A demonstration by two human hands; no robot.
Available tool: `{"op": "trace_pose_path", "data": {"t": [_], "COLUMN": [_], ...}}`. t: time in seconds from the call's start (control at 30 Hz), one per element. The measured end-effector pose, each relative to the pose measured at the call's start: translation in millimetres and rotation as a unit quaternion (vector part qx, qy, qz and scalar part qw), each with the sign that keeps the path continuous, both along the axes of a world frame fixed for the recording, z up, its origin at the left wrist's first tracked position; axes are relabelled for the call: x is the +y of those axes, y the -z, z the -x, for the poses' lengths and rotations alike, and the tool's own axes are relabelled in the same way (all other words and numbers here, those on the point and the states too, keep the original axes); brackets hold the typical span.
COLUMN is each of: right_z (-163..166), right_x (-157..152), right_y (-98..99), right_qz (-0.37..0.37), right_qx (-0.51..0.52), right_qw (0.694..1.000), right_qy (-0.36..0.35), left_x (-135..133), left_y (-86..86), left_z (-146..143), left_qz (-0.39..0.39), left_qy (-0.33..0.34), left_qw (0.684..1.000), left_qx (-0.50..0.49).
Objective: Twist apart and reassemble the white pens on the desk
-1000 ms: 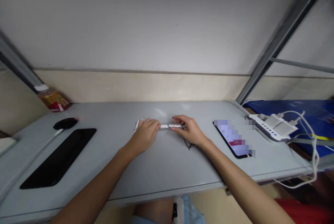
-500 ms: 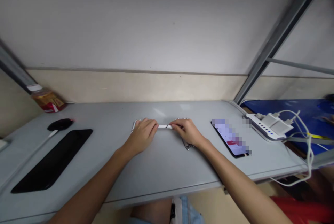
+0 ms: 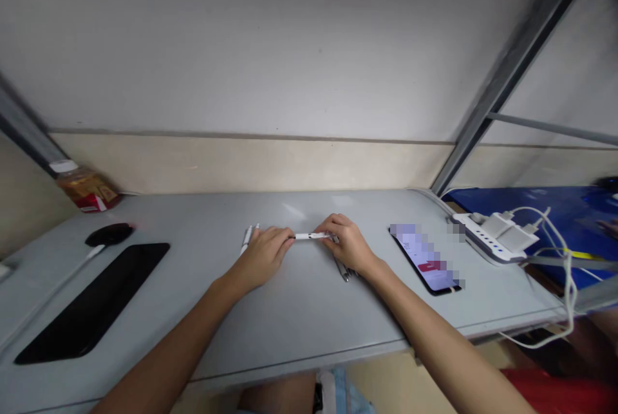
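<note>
A white pen (image 3: 304,235) with a dark band and a dark left end is held level between my two hands, above the grey desk. My left hand (image 3: 264,250) is closed on the left end, its fingertips pinching the dark part. On the other side my right hand (image 3: 346,243) pinches the clear-looking right part between thumb and fingers. White pens (image 3: 247,237) lie beside my left hand, partly covered by it. Several pen parts or pens with grey tips (image 3: 344,271) lie under my right hand, mostly hidden.
On the grey desk (image 3: 299,311) a phone with a lit screen (image 3: 425,259) lies right, near a white power strip (image 3: 487,239) with plugs and cables. To the left are a black mat (image 3: 96,301), a black mouse (image 3: 109,234) and a drink bottle (image 3: 85,187).
My right fingers have shifted along the pen, and its clear-looking part now shows at them. A dark end now shows at my left fingertips. The left hand uncovers more of the pens beside it.
</note>
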State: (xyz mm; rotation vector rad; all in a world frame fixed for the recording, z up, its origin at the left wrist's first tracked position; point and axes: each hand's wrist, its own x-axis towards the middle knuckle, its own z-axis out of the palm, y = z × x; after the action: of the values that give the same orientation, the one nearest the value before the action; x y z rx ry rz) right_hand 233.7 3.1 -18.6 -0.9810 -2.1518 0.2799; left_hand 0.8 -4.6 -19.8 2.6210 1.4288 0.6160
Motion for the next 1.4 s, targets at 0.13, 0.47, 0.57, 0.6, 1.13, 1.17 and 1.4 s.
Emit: {"op": "trace_pose_path", "data": {"t": [0.13, 0.47, 0.57, 0.6, 1.13, 1.17, 1.4], "right_z": [-3, -14, -15, -15, -5, -4, -1], "right_x": [2, 7, 7, 7, 4, 4, 1], "right_y": [2.0, -0.6, -1.5, -1.8, 5.9, 6.5, 2.1], "right_qz": [-0.012, 0.002, 0.008, 0.007, -0.033, -0.035, -0.003], "right_qx": [-0.009, -0.072, -0.079, -0.079, -0.097, -0.094, -0.029], "right_qw": [1.0, 0.991, 0.988, 0.988, 0.993, 0.993, 0.999], "right_qy": [0.011, 0.109, 0.131, 0.132, 0.065, 0.061, 0.013], "left_x": [-2, 2, 1, 0, -6, -6, -5], "left_y": [-4.3, -3.6, -8.1, -9.1, -10.0, -10.2, -5.7], "left_z": [-1, 6, 5, 5, -5, -5, -5], "left_qz": [0.007, -0.007, 0.001, 0.002, 0.027, 0.029, 0.012], "left_qy": [0.001, -0.04, -0.048, -0.049, -0.032, -0.031, -0.008], "left_qw": [1.0, 0.999, 0.999, 0.999, 0.999, 0.999, 1.0], "left_qx": [-0.016, 0.008, 0.008, 0.006, 0.001, 0.001, 0.009]}}
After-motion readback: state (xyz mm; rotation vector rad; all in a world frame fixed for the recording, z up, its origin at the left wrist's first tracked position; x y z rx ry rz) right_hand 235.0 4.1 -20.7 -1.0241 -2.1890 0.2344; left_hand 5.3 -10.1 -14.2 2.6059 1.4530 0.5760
